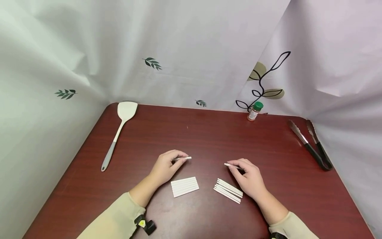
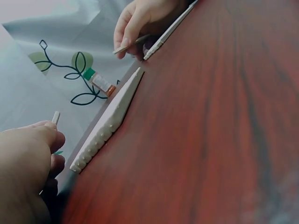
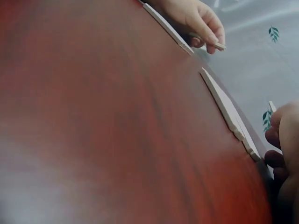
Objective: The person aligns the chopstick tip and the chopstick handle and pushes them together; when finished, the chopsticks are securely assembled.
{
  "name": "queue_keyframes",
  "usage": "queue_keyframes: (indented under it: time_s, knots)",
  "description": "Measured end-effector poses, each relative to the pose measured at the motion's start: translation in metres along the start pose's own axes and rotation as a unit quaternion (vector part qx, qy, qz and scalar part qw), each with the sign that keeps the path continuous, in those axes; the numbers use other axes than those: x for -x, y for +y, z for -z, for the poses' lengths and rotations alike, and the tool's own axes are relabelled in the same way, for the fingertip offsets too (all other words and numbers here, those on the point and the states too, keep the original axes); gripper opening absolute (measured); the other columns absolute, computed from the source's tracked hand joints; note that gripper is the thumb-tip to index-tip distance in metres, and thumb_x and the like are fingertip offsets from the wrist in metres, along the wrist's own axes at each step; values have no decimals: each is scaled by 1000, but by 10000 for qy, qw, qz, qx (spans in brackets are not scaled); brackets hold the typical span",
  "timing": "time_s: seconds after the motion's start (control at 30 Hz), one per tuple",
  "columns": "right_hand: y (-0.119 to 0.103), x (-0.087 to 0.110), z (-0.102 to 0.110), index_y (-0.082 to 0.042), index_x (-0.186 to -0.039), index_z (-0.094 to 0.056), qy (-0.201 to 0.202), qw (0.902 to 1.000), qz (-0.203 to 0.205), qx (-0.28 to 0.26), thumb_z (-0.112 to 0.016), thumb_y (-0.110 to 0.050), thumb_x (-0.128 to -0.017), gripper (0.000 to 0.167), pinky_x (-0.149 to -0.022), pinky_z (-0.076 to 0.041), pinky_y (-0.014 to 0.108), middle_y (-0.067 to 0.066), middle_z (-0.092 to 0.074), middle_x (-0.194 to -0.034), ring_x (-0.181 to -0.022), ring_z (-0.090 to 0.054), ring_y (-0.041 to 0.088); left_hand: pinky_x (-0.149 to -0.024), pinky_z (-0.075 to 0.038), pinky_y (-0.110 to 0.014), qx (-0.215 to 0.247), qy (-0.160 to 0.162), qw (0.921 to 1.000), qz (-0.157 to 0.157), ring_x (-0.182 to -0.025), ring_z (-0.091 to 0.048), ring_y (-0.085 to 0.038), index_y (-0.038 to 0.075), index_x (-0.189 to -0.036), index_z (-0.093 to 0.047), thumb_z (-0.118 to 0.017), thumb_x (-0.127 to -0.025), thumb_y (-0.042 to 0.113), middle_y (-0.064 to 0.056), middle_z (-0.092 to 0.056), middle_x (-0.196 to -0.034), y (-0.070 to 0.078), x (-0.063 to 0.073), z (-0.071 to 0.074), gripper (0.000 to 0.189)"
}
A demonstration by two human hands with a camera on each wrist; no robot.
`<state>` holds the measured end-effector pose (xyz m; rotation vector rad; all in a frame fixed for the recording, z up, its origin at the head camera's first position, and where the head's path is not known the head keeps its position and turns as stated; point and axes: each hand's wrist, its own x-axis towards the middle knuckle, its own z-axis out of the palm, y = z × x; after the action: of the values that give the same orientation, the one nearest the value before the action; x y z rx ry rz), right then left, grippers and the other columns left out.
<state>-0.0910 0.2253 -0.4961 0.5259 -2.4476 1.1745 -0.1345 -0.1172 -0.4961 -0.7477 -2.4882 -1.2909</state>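
My left hand (image 1: 167,167) pinches a slim white stick (image 1: 188,158) between thumb and fingers, its tip pointing right. Below that hand lies a neat row of several white sticks (image 1: 185,187), packed side by side on the table. A second white stick (image 1: 226,164) is pinched in my right hand (image 1: 249,177), tip towards the left. Close to the right wrist, another group of several sticks (image 1: 229,188) lies slanted, with a narrow gap dividing it. In the left wrist view the ends of the left row (image 2: 105,128) line up along the tabletop. Fingers hide part of both held sticks.
A white spatula (image 1: 127,111) with a grey handle lies at the table's left. At the back right stands a small green-capped bottle (image 1: 253,112). Black-handled metal tongs (image 1: 313,152) rest near the right edge. Pale patterned curtains (image 1: 191,59) enclose the dark red table (image 1: 209,132).
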Motion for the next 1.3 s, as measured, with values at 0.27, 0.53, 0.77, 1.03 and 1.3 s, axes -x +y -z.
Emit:
queue_keyframes:
  time_s: [0.27,0.53,0.77,1.03,1.3]
  knots:
    - [2,-11,-8,-16,-104,-83,22,9990,417,148,-82,-4,-90,18,-82,-50,20,-11,-76,-97,-93,-69,11,-75,-56,-31,-191,-48,9992,-341,-86,-67,-7,18,-105,-80,-80,-97,14,7,-77,-101,12,-6,-12,9]
    - [-19,-18,-28,-18,-99,-82,70,9932,1126,289,-84,-13,-89,12,-81,-45,29,-13,-73,-92,-87,-63,15,-71,-53,-28,-374,-148,9965,-736,-80,-63,-6,16,-106,-81,-81,-95,12,9,-75,-98,29,-3,-21,11]
    - [-39,-14,-43,-18,-98,-81,190,9895,1305,585,-83,-16,-90,9,-74,-44,38,-11,-72,-91,-89,-63,16,-76,-56,-32,-279,26,9920,-1231,-85,-67,-9,12,-105,-81,-82,-93,8,6,-77,-98,35,5,-24,13]
    - [-44,-8,-47,-16,-99,-81,217,9897,1336,466,-84,-14,-89,11,-76,-45,38,-10,-71,-90,-90,-62,17,-79,-57,-34,-189,192,9897,-1405,-88,-70,-11,13,-105,-80,-84,-91,7,5,-78,-99,34,10,-28,15]
    - [-41,-10,-46,-15,-100,-81,130,9899,1326,487,-83,-16,-90,10,-78,-46,38,-10,-71,-91,-92,-63,17,-83,-57,-32,-155,78,9889,-1478,-92,-71,-10,12,-105,-80,-84,-91,8,4,-78,-100,34,10,-29,15]
